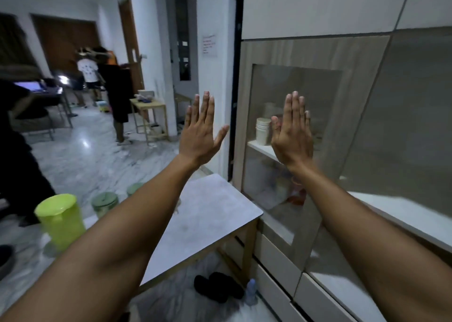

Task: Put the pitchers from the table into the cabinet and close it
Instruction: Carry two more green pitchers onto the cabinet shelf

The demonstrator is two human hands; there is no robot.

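A lime-green pitcher [61, 221] with a lid stands on the grey table [215, 211] at the lower left, and two pale green lidded pitchers [104, 203] stand behind it. The cabinet [293, 89] with a glass door is on the right, its door shut. My left hand [200, 130] is raised flat with fingers apart, above the table and left of the cabinet. In front of the glass, my right hand [292, 130] is held up flat and holds nothing. Whether it touches the glass I cannot tell. Through the glass I see white stacked cups [263, 130] on a shelf.
Dark slippers [217, 287] and a small bottle [251, 292] lie on the marble floor under the table. White drawers [276, 260] sit below the cabinet. Two people [107, 81] stand at the far left near a wooden side table [149, 106].
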